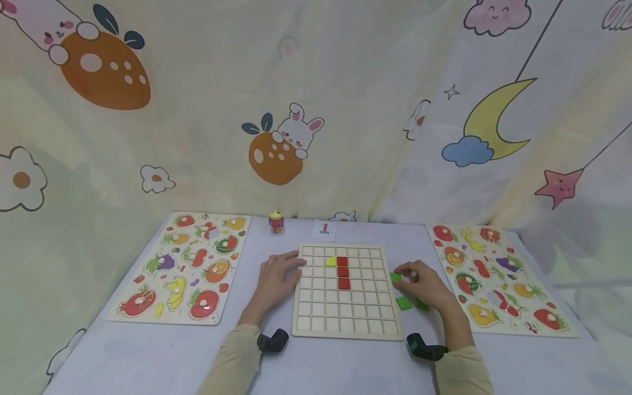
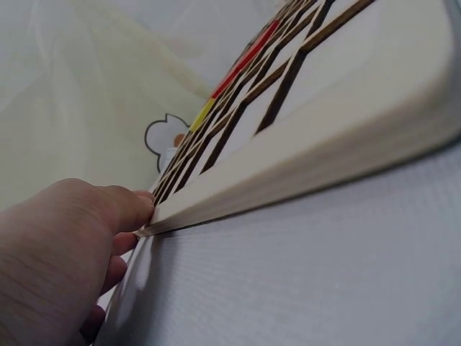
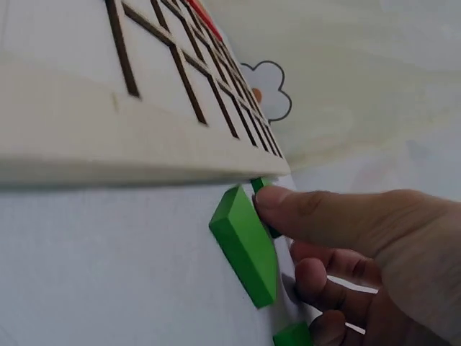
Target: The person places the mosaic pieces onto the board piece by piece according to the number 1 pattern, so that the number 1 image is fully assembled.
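A wooden grid board lies flat on the table. Three red tiles stand in a column in its upper middle, with a yellow tile to the left of the top one. My left hand rests at the board's left edge, its thumb touching the rim. Beside the right edge, my right hand pinches a green tile, partly hidden behind the thumb in the right wrist view. A second green tile lies just nearer, and another green piece shows partly under the hand.
Fruit puzzle boards lie at the left and right. Behind the grid board are a small patterned card and a red-and-blue toy figure. A printed curtain hangs along the table's back edge.
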Demonstrator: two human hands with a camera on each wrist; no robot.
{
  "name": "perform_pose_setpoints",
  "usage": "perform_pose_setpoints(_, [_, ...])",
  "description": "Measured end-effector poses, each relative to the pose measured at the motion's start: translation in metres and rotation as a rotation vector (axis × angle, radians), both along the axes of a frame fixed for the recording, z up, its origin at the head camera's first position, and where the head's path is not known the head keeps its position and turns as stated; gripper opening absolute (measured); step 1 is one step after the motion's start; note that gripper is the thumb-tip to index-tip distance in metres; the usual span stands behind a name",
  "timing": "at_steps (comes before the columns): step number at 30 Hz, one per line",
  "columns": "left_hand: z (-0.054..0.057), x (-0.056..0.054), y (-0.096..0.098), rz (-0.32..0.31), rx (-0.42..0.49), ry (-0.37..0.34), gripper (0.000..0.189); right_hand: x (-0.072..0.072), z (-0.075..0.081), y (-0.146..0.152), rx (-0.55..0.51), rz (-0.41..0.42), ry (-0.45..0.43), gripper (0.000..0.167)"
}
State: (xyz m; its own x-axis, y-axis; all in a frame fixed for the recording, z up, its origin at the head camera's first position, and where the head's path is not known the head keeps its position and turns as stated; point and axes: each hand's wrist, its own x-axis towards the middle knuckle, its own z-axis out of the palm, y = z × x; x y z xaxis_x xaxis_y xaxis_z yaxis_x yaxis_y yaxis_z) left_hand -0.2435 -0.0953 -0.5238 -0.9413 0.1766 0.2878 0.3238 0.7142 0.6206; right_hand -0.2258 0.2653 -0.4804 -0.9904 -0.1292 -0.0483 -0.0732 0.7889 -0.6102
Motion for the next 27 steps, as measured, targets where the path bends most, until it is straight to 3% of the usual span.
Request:
perform_pose_setpoints(6, [0.0007,-0.0012,-0.0005,0.002,0.002,-0.002,0.021,-0.0024,-0.0024,-0.0002,0.017,0.003,0.042,0.027])
perform_pose_setpoints(13, [0.0005,-0.0001,-0.0015,-0.009,0.004,0.006,0.021,-0.0033,-0.0019,-0.0037,0.068,-0.081,0.015,0.033])
perform_pose_setpoints(27, [0.0019,0.0013,-0.0011,-0.011,-0.003,0.003,0.021,-0.002,0.0022,-0.0051,-0.031,-0.054,0.03,0.038])
